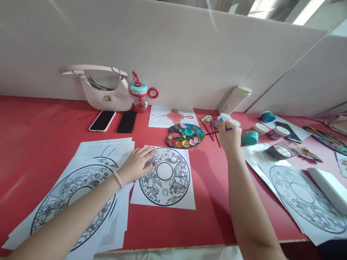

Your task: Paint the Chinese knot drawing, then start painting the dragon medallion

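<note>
My left hand (138, 164) lies flat with fingers spread on the left edge of a sheet printed with a round dragon design (165, 177). My right hand (230, 135) is closed in a pinch on a thin paintbrush (215, 132) whose tip points left toward the oval paint palette (185, 135). The palette holds several wells of colour. Small paint pots (225, 117) sit just beyond my right hand.
A stack of printed sheets (81, 187) lies at the left. Two phones (102, 120), a handbag (104, 92) and a drink bottle (139, 95) stand at the back. Teal-lidded jars (249, 137), tape (278, 151) and more printed sheets (306, 198) lie right. White partition behind.
</note>
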The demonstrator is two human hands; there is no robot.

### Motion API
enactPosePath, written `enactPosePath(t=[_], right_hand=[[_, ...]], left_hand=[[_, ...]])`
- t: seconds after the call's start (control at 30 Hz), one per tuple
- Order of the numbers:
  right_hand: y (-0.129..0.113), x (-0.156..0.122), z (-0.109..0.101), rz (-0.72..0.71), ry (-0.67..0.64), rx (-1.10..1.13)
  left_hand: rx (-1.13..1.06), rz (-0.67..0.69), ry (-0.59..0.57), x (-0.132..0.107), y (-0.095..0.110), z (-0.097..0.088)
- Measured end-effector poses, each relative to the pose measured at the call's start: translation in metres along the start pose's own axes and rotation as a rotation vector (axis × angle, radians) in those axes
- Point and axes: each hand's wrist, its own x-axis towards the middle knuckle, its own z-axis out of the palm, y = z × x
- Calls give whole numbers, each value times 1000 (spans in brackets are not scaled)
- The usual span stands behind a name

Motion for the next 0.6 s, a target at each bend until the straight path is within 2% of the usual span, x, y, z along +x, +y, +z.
enactPosePath(t=[0.4,0.6], right_hand=[[1,1,1,-34,-7,24],[-2,0,-2,-10,33,15]], left_hand=[[-24,1,5,0,1,-1],[-26,-1,9,0,0,0]])
